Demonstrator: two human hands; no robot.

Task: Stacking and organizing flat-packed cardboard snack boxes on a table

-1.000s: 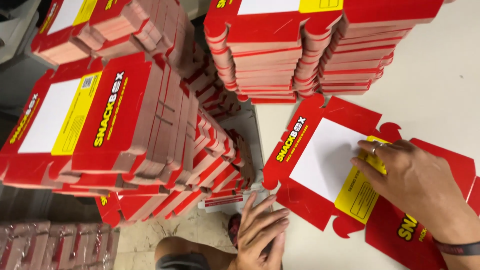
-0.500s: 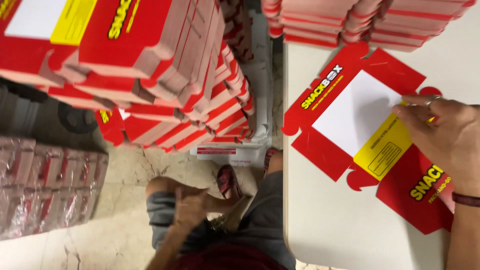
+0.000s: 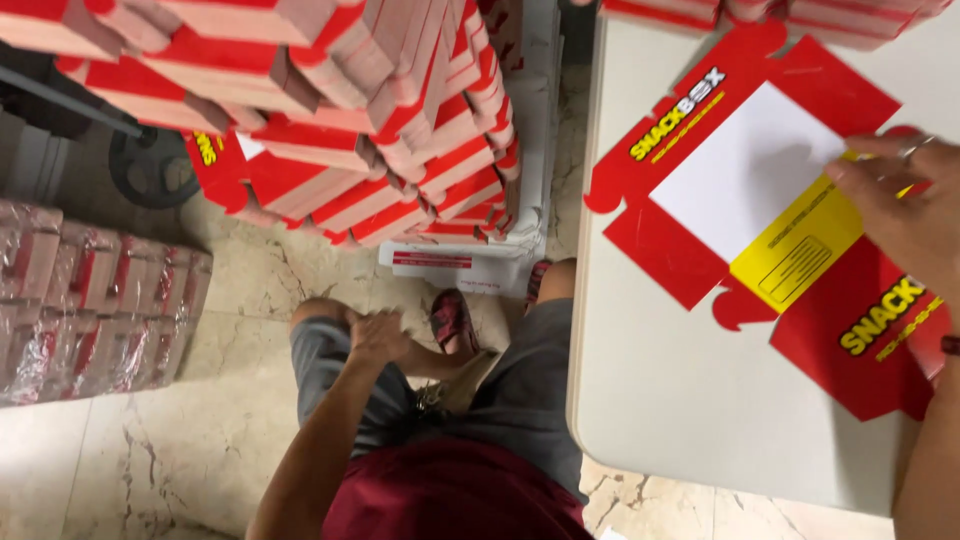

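Note:
A flat, unfolded red carton blank (image 3: 760, 200) with a white panel and a yellow panel lies on the white table (image 3: 680, 400). My right hand (image 3: 900, 210) rests flat on the blank's yellow and white panels, fingers spread, a ring on one finger. My left hand (image 3: 378, 335) is down off the table, resting on my left knee with the fingers curled and nothing in it. I am sitting, grey shorts and a dark red shirt below the camera.
Tall leaning stacks of flat red cartons (image 3: 330, 130) stand on the floor to the left. More stacked cartons (image 3: 800, 15) sit at the table's far edge. Plastic-wrapped bundles (image 3: 90, 310) lie at far left on the marble floor.
My left hand dropped from the table's edge down to my knee. The view swung downward and left, so the carton blank now sits at upper right.

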